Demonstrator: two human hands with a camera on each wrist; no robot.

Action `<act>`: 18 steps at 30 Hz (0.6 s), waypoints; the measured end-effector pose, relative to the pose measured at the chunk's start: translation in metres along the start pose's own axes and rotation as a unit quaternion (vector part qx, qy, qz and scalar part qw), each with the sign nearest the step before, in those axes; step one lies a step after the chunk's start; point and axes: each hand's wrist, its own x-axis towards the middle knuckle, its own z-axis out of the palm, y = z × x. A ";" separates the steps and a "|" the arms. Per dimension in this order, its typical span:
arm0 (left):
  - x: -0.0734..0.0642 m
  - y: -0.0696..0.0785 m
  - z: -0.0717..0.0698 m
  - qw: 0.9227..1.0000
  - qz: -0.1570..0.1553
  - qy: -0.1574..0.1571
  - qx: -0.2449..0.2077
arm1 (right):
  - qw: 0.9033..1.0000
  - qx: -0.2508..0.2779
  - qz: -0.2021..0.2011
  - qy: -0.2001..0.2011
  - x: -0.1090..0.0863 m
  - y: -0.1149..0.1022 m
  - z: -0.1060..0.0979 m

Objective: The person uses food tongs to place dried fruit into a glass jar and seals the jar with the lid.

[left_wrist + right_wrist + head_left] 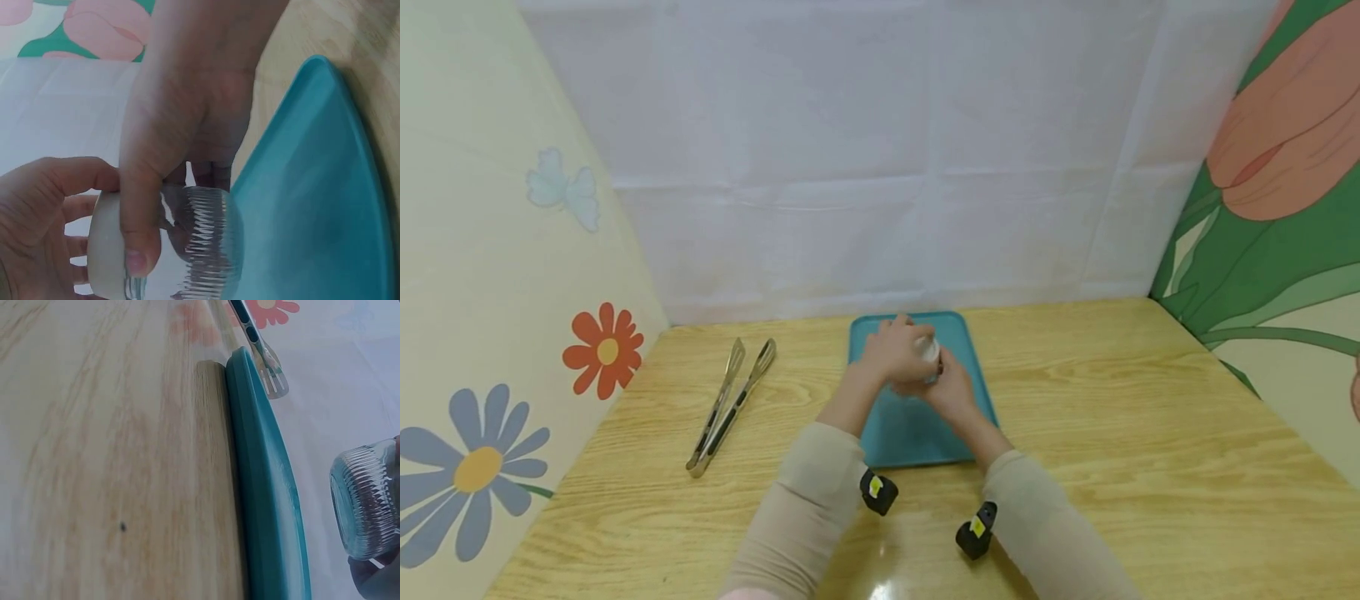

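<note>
A ribbed clear glass jar point(209, 234) with a white lid point(106, 250) is held by both hands over a blue tray point(917, 433). My left hand point(897, 350) curls its thumb and fingers round the lid. From the other side, my right hand point(953, 387) grips the jar, its thumb lying along the glass beside the lid. In the right wrist view the jar's base point(350, 506) shows above the tray's rim, while the lid is out of frame. Fingers cover most of the jar in the head view.
Metal tongs point(726, 417) with black grips lie on the wooden table point(1112, 417), left of the tray. A white sheet point(880, 167) hangs behind the table. Flower-painted panels point(475, 275) stand at both sides.
</note>
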 end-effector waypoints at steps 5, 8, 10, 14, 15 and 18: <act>0.000 -0.005 -0.004 0.999 0.029 -0.026 -0.030 | 0.999 0.040 -0.009 -0.022 -0.003 0.000 0.001; 0.000 -0.005 -0.004 0.998 0.034 -0.025 -0.038 | 0.998 0.050 -0.011 -0.026 -0.004 -0.001 0.001; 0.000 -0.004 -0.003 0.999 0.025 -0.007 -0.031 | 0.998 0.052 -0.005 -0.021 -0.003 -0.002 0.001; 0.000 0.003 0.002 0.999 -0.014 0.036 0.021 | 1.000 0.011 -0.003 0.005 0.000 -0.002 0.003; 0.000 0.005 0.003 0.998 -0.025 0.040 0.039 | 1.000 -0.002 -0.007 0.013 0.001 -0.002 0.003; -0.001 0.012 0.006 0.994 -0.057 0.038 0.085 | 0.999 -0.024 -0.021 0.026 0.001 -0.002 0.004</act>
